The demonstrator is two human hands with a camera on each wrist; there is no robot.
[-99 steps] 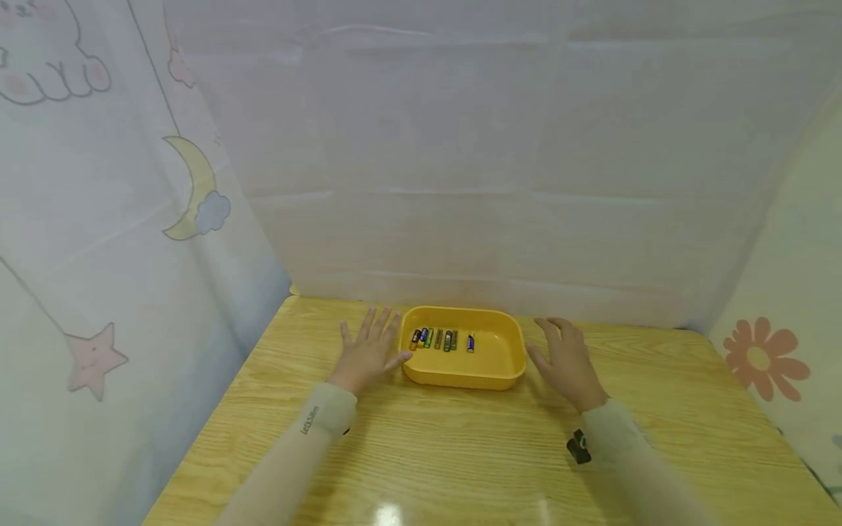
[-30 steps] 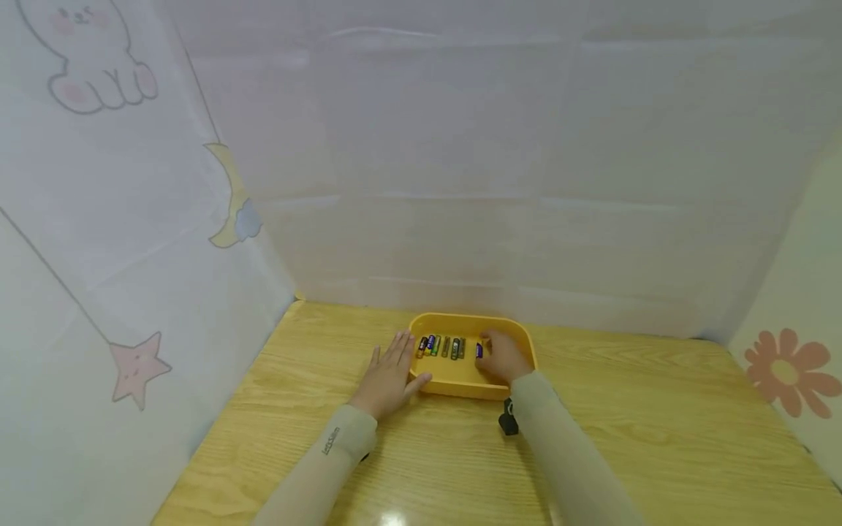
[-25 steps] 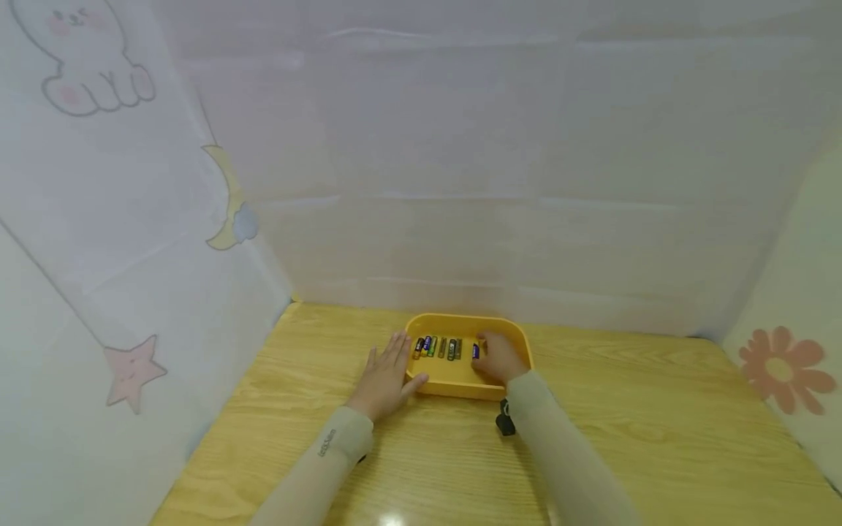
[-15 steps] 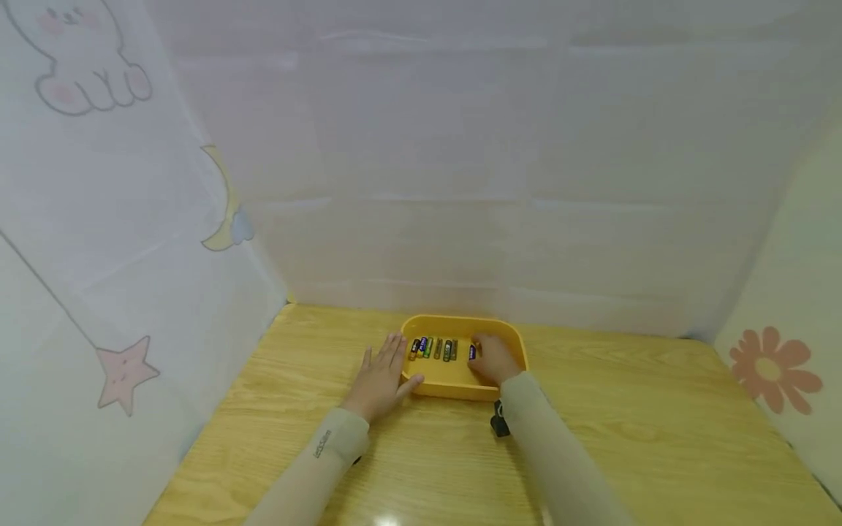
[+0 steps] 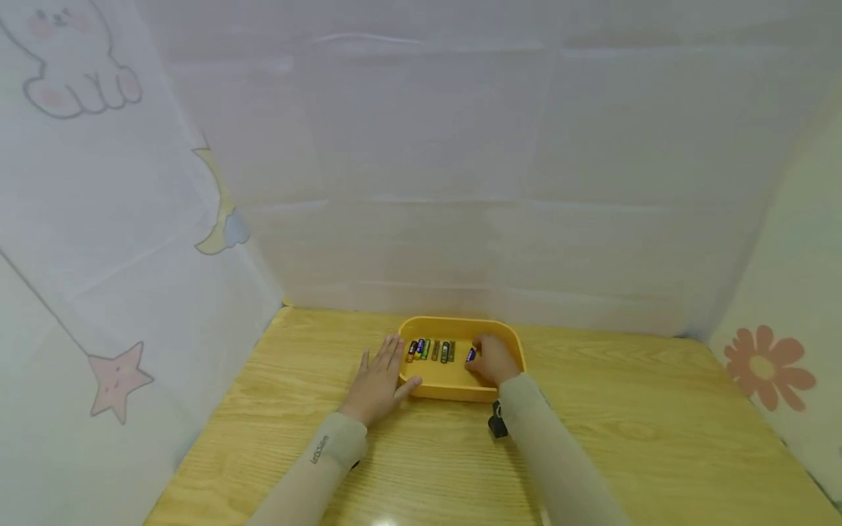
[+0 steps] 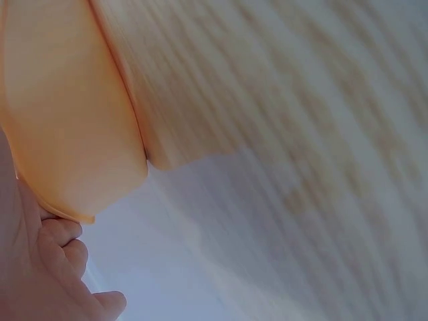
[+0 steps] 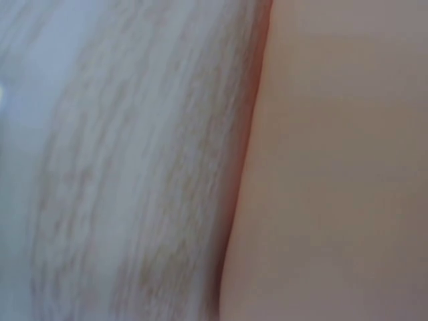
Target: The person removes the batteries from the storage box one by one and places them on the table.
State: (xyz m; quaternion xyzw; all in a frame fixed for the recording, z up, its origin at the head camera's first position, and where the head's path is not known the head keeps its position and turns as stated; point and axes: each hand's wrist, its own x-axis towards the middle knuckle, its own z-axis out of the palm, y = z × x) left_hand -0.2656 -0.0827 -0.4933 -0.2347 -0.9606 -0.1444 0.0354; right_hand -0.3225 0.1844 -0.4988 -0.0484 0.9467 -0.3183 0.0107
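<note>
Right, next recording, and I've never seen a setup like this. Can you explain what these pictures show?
There is no machine: a person works with two bare hands. The wide pictures come from a camera worn on the head, looking forward and down; the other two come from a camera on each wrist. On a wooden table stands a yellow tray, with six batteries lying in a row inside. The left hand touches the tray's left end, fingers straight. The right hand reaches in and pinches a seventh battery; whether it is lifted, I can't tell. The right wrist view is blurred, showing mainly tray and table.
</note>
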